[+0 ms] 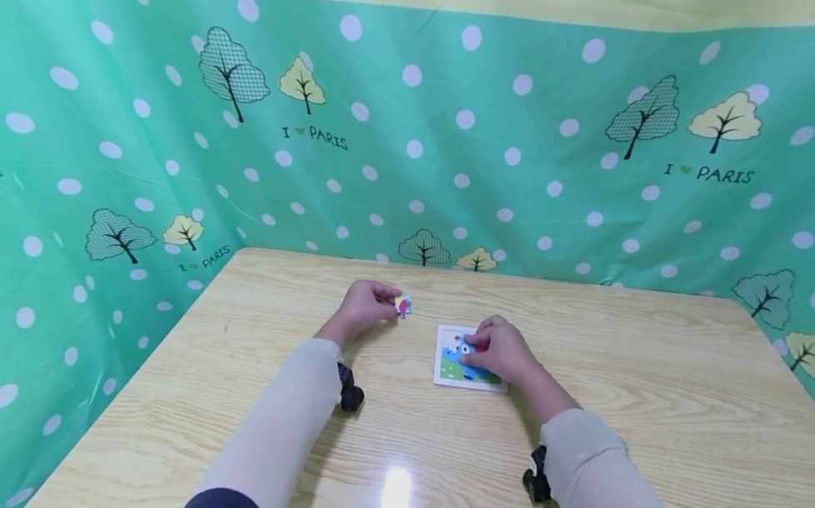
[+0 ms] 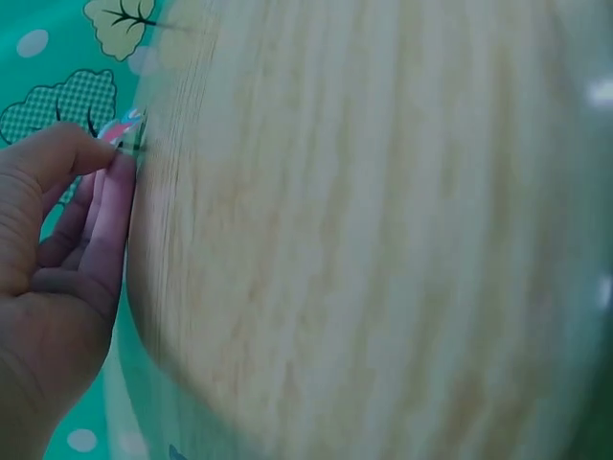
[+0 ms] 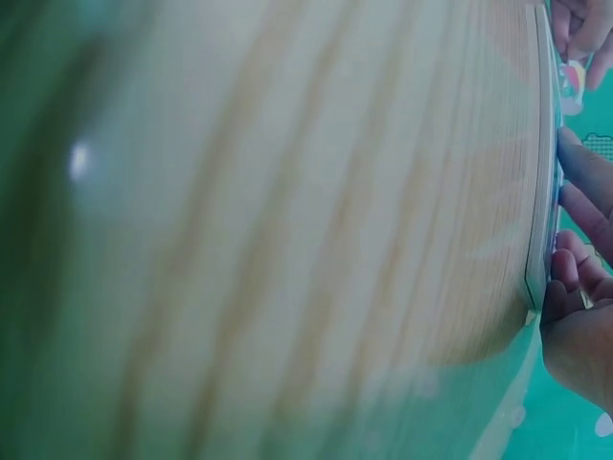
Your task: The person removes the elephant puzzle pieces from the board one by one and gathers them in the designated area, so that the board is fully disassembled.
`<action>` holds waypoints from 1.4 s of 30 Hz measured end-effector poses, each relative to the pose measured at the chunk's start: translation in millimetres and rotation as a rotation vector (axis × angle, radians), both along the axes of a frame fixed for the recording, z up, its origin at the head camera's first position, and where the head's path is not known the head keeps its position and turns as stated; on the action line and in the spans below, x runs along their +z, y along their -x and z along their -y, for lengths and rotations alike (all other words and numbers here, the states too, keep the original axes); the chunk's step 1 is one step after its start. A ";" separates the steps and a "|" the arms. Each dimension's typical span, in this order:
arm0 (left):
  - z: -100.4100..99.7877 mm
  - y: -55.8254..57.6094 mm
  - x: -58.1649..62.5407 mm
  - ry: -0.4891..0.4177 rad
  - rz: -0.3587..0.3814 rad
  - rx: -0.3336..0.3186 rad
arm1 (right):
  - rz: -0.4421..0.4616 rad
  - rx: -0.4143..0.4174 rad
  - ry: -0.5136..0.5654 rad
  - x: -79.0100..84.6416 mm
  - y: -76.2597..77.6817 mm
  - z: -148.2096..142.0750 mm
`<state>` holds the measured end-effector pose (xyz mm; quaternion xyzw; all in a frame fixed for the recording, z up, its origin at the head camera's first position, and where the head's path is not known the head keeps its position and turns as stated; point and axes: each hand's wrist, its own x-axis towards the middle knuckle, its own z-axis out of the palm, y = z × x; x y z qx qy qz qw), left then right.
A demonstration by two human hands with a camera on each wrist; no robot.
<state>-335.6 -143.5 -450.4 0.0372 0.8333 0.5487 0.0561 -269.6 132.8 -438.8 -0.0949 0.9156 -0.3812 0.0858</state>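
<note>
In the head view my left hand [image 1: 365, 306] pinches a small jigsaw piece [image 1: 402, 305] between thumb and fingers, above the table. The piece has pink, yellow and pale blue print; in the left wrist view only part of the piece [image 2: 121, 127] shows past the fingertips. To the right lies a picture puzzle [image 1: 450, 369] in a white frame, with blue and green print. My right hand [image 1: 505, 354] is over its right half, thumb and index fingertips apart and touching the picture. The right wrist view shows these fingertips [image 3: 569, 140] against the puzzle's surface. The hand hides part of the picture.
The light wooden table [image 1: 221, 434] carries a bright reflection near its front. Behind and to the sides hangs a green dotted cloth [image 1: 359, 148] with printed trees. A black wrist device [image 1: 350, 390] sits on each forearm.
</note>
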 end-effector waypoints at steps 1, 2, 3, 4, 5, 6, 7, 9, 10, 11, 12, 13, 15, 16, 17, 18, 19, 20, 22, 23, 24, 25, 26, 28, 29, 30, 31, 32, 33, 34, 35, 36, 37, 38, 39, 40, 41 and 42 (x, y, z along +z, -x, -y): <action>-0.6 0.4 0.4 0.013 -0.005 0.000 | 0.000 -0.001 -0.001 0.1 0.3 -0.3; -1.2 1.2 0.3 0.029 -0.014 -0.001 | -0.001 0.000 -0.002 0.1 0.5 -0.4; -1.6 1.7 0.4 0.049 -0.026 -0.003 | -0.001 0.000 -0.002 0.2 0.7 -0.5; -1.9 2.2 0.4 0.074 -0.041 -0.004 | -0.002 0.003 -0.002 0.2 0.8 -0.5; -2.3 2.7 0.5 0.098 -0.053 -0.005 | -0.002 0.003 -0.002 0.0 1.0 -0.6; -2.8 3.0 0.8 0.121 -0.064 -0.005 | -0.003 0.004 -0.003 -0.1 0.9 -0.6; -2.8 3.1 0.6 0.136 -0.074 -0.007 | -0.003 0.005 -0.001 -0.2 0.9 -0.7; -2.9 3.2 0.3 0.170 -0.093 -0.015 | -0.005 0.008 0.000 -0.3 0.8 -0.7; -3.1 3.0 0.3 0.183 -0.097 -0.017 | -0.008 0.011 -0.001 -0.4 0.8 -0.9; -2.9 3.5 -0.6 0.191 -0.101 -0.022 | -0.008 0.011 0.000 -0.5 0.9 -1.0; -3.0 3.4 -0.9 0.198 -0.104 -0.026 | -0.009 0.011 0.000 -0.5 0.9 -1.0; -2.9 3.3 -1.2 0.201 -0.106 -0.031 | -0.009 0.010 0.002 -0.4 1.0 -1.1; -2.9 3.9 -2.3 0.204 -0.111 -0.034 | -0.009 0.009 0.004 -0.1 1.0 -1.1; -3.0 3.9 -2.8 0.197 -0.109 -0.033 | -0.008 0.008 0.007 0.1 0.9 -1.2; -3.0 4.3 -3.5 0.187 -0.107 -0.032 | -0.007 0.007 0.009 0.2 0.7 -1.1; -3.2 3.7 -3.6 0.173 -0.102 -0.028 | -0.007 0.007 0.009 0.3 0.5 -1.0; -3.1 3.6 -4.3 0.159 -0.098 -0.024 | -0.007 0.007 0.009 0.3 0.4 -1.1; -3.1 3.4 -4.7 0.143 -0.095 -0.020 | -0.010 0.012 0.008 0.5 0.3 -1.0; -3.3 2.2 -5.1 0.110 -0.089 -0.012 | -0.008 0.011 0.006 0.3 0.0 -1.0; -3.4 1.5 -5.2 0.093 -0.086 -0.008 | -0.009 0.012 0.001 0.2 0.0 -1.0; -3.7 0.6 -5.0 0.074 -0.082 -0.005 | -0.010 0.014 -0.003 0.1 0.0 -1.2; -4.2 -0.3 -4.5 0.058 -0.079 -0.004 | -0.011 0.016 -0.005 0.0 -0.1 -1.4; -4.6 -1.2 -4.0 0.044 -0.076 -0.004 | -0.012 0.019 -0.008 -0.1 -0.2 -1.6; -5.7 -2.6 -3.5 0.021 -0.069 -0.005 | -0.012 0.026 -0.015 -0.6 -0.4 -2.4; -6.4 -3.3 -3.2 0.013 -0.069 -0.008 | -0.014 0.032 -0.018 -0.6 -0.5 -2.8; -7.0 -4.2 -2.5 0.005 -0.066 -0.012 | -0.016 0.039 -0.022 -0.9 -0.6 -3.2; -7.7 -4.9 -2.0 0.000 -0.064 -0.016 | -0.018 0.044 -0.025 -1.2 -0.5 -3.5; -8.5 -5.7 -1.6 -0.006 -0.063 -0.022 | -0.020 0.048 -0.029 -1.2 -0.6 -3.9; -9.3 -6.6 -1.0 -0.013 -0.061 -0.029 | -0.019 0.052 -0.030 -1.2 -0.6 -4.0; -10.1 -7.7 -0.1 -0.019 -0.060 -0.037 | -0.020 0.054 -0.031 -1.1 -0.7 -4.1; -10.9 -9.0 0.9 -0.020 -0.061 -0.046 | -0.019 0.056 -0.032 -0.9 -0.8 -4.0; -11.7 -10.1 1.8 -0.022 -0.061 -0.053 | -0.024 0.063 -0.037 -0.6 -0.7 -4.1; -12.6 -11.2 2.3 -0.023 -0.062 -0.059 | -0.022 0.063 -0.037 -0.1 -1.0 -4.0; -13.6 -12.4 3.1 -0.021 -0.065 -0.065 | -0.020 0.064 -0.038 0.3 -1.3 -3.9; -14.5 -13.6 3.9 -0.020 -0.065 -0.068 | -0.018 0.064 -0.039 0.6 -1.5 -3.9; -15.5 -14.7 4.6 -0.017 -0.066 -0.070 | -0.019 0.063 -0.042 0.9 -1.7 -4.0; -16.5 -15.8 5.2 -0.016 -0.067 -0.073 | -0.019 0.062 -0.044 1.2 -1.8 -4.1; -17.5 -16.8 5.9 -0.019 -0.064 -0.073 | -0.021 0.063 -0.048 1.3 -1.9 -4.4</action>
